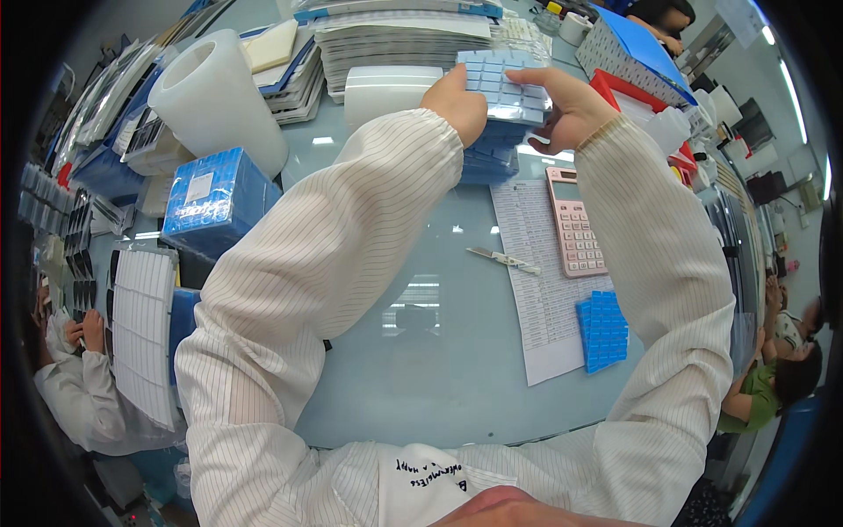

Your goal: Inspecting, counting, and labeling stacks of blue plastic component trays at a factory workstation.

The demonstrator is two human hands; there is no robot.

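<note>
Fingers closed from both sides: the left hand pinches the left edge of a light-blue gridded sheet, the right hand grips its right side, thumb on top! That sheet sits over a darker blue stack; touching it, I can't tell. Left of them, a white roll; closer in, a pink calculator partly overlaps printed paper.

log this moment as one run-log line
left hand: holds light blue sheet, left edge | right hand: holds its right side, thumb on top | nearby: blue stack, calculator, paper, knife
</note>
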